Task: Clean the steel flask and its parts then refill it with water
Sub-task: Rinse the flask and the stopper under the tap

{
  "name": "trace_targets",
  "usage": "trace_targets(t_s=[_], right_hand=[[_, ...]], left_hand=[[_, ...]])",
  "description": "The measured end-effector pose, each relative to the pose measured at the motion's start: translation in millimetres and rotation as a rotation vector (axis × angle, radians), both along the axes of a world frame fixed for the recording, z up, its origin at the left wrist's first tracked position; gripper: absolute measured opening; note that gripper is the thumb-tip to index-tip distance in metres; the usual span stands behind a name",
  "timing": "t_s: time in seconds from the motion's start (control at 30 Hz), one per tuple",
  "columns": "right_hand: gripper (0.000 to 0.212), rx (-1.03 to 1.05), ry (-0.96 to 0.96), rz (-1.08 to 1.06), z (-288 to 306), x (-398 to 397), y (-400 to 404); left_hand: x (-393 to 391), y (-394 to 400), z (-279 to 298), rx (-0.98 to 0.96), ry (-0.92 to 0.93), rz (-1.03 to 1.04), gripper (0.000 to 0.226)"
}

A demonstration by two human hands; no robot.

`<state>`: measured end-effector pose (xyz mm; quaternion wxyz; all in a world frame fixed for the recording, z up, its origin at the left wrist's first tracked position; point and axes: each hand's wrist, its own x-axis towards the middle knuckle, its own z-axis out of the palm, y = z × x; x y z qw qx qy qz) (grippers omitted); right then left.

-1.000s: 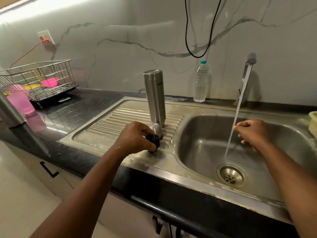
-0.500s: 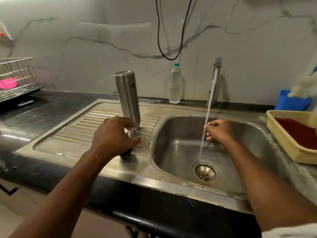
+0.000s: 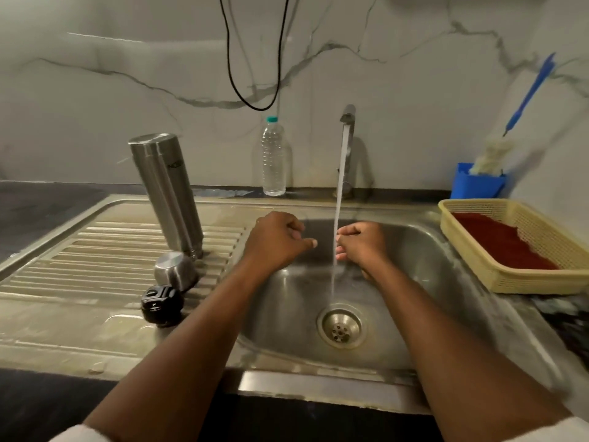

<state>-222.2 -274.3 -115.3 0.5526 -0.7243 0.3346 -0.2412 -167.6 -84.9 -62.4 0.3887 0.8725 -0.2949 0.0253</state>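
Observation:
The steel flask (image 3: 167,193) stands upside down on the ribbed drainboard (image 3: 95,253), left of the basin. Its steel cup lid (image 3: 174,271) lies inverted in front of it, and the black stopper (image 3: 162,304) sits just nearer the counter edge. Water runs from the tap (image 3: 348,122) into the sink basin (image 3: 430,282). My left hand (image 3: 275,240) hovers over the basin's left side with fingers curled and nothing in it. My right hand (image 3: 361,245) is loosely curled right beside the stream, also holding nothing.
A clear plastic bottle (image 3: 273,157) stands at the wall behind the sink. A yellow basket (image 3: 516,282) with a red cloth sits right of the basin, a blue holder (image 3: 476,183) with a brush behind it. A black cable (image 3: 255,103) hangs above.
My left hand let go of the black stopper on the drainboard and moved right over the basin toward the stream. The view shifted right. My right hand stayed at the water.

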Motion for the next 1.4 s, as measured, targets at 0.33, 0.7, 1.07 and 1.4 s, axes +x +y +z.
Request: trace_targets(t_s=[0.33,0.7,1.07,1.4], right_hand=[[0.014,0.15,-0.071,-0.035,-4,4,0],[0.015,0.232,-0.115,-0.014,-5,5,3],[0.018,0.211,-0.093,-0.044,-6,8,4],[0.02,-0.12,0.05,-0.105,4,0,7]], left_hand=[[52,-73,-22,-0.143,0.139,0.019,0.026],[81,-150,3,-0.666,0.37,0.034,0.019],[97,-161,10,-0.564,0.326,-0.092,0.018],[79,-123,29,-0.074,0.104,-0.243,0.054]])
